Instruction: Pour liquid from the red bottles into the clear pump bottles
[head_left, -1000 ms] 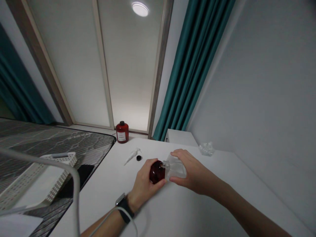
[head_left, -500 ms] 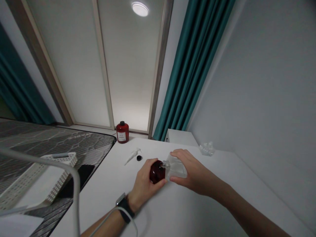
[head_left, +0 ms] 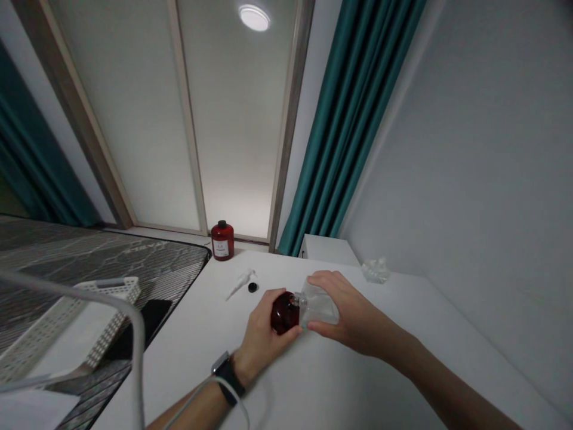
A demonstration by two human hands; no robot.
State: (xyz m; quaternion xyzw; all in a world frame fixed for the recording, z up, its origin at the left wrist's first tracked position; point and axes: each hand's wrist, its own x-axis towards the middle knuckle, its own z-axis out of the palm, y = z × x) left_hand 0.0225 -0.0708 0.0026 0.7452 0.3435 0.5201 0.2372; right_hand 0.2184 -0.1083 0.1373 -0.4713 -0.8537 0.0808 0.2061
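At the middle of the white table [head_left: 358, 382], two bottles meet between the person's two hands. The round dark red bottle [head_left: 285, 313] lies tipped on its side, its narrow top end touching the upper corner of the clear square bottle [head_left: 320, 306]. Both are held up close together, and I can't tell from here whether either one rests on the tabletop.

The left hand [head_left: 264, 327] is closed around the red bottle, curled over its near side. The right hand [head_left: 347, 310] grips the clear bottle from the far side, with the fingers [head_left: 324, 278] across its top and the thumb [head_left: 320, 326] under it. A black-strapped watch [head_left: 228, 375] sits on the left wrist, and a white cord [head_left: 224, 388] runs past it.

Further up the table lie one white pump top [head_left: 239, 284] and one small black cap [head_left: 253, 287], just beside each other. Past the far edge stands one tall red jar [head_left: 222, 240] with a black lid and a white label. To the right are one crumpled piece of clear plastic [head_left: 375, 270] and one white box [head_left: 329, 249].

Off to the left, one white slotted basket [head_left: 76, 328] sits on a grey patterned mattress [head_left: 102, 257]. Two teal curtains [head_left: 353, 119] hang in the background, one on each side of the pale door.
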